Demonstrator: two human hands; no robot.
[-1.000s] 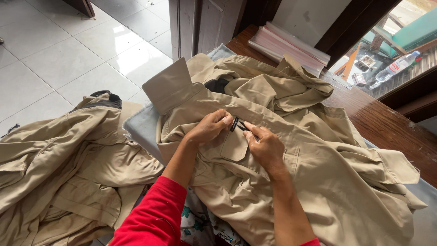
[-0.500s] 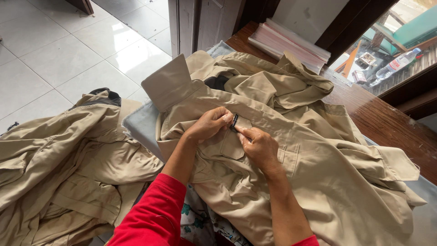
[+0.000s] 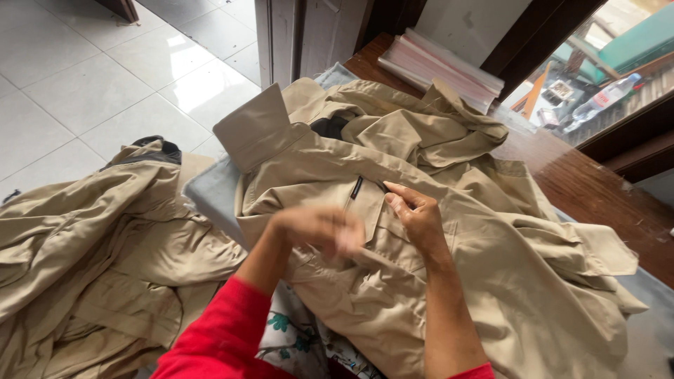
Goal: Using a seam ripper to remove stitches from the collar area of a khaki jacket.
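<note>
Beige shirt (image 3: 449, 281) spread over table (image 3: 562, 175), collar at far left; right hand (image 3: 418, 216) rests palm-down on shirt's chest pocket, fingers bent, loosely open, pinching nothing visible; left hand (image 3: 319, 228) motion-blurred just left of it, over shirt front, grip impossible to tell; both forearms reach in from near edge, red sleeves; second beige garment (image 3: 91, 260) heaped at left.
</note>
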